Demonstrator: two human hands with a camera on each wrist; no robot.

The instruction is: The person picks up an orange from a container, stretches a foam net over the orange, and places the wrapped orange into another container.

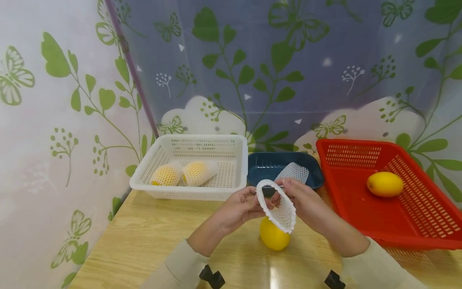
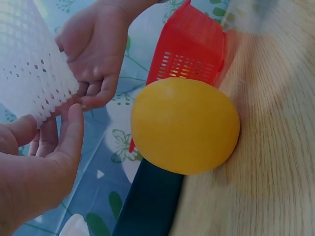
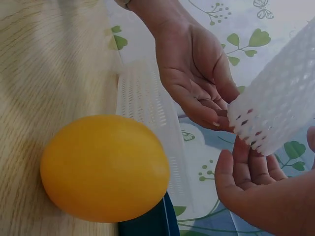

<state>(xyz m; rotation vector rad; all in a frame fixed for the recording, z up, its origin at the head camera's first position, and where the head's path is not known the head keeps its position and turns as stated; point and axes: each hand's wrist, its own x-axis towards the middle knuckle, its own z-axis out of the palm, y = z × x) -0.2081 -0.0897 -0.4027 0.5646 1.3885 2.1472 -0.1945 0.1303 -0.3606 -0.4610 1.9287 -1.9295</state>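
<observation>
A white foam fruit net (image 1: 288, 212) is held between both hands above the table, its wide mouth spread and facing me. My left hand (image 1: 239, 207) pinches its left edge with thumb and fingers. The right hand (image 1: 304, 200) grips the opposite edge. In the left wrist view the net's mesh (image 2: 34, 64) hangs from the fingertips of both hands. Below the hands, a smooth yellow fruit (image 1: 275, 237) lies bare on the table, its top partly covered by the net in the head view. The right wrist view shows that fruit (image 3: 105, 168) large and close.
At the back left, a white basket (image 1: 202, 195) contains two yellow fruits in foam nets (image 1: 167, 175). Behind the hands, a dark blue tray (image 1: 258, 160) holds more foam netting (image 1: 296, 171). On the right stands a red basket (image 1: 346, 196) with one bare yellow fruit (image 1: 385, 184).
</observation>
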